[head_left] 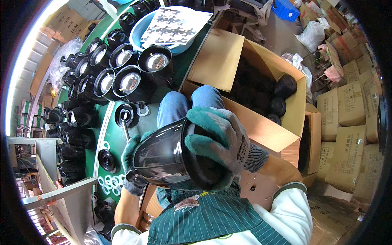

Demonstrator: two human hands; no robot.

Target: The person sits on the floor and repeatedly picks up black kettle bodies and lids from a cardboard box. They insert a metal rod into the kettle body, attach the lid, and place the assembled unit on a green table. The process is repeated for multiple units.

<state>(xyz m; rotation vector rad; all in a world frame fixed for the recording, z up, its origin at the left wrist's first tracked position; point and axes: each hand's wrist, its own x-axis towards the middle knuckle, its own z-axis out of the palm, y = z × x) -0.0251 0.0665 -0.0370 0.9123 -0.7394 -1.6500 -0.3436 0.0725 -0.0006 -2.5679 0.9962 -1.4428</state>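
A glossy black tapered housing (157, 157) lies tilted across my lap between my two hands. My left hand (131, 154), in a grey and green glove, closes round its narrower left side; part of this hand is hidden behind it. A thin metal rod (125, 130) rises beside the left thumb toward a round black part (124, 115) on the green table; I cannot tell whether the hand holds it. My right hand (216, 141), gloved alike, wraps over a round black piece (202, 167) at the housing's wide end, its fingers gripping the rim.
Several black housings with shiny insides (127, 81) crowd the green table (108, 136). White rings (111, 183) and a black disc (107, 160) lie nearer. A blue basin (179, 49) bears a printed sheet (173, 26). An open carton (302, 87) holds black parts; stacked cartons (349, 104) stand right.
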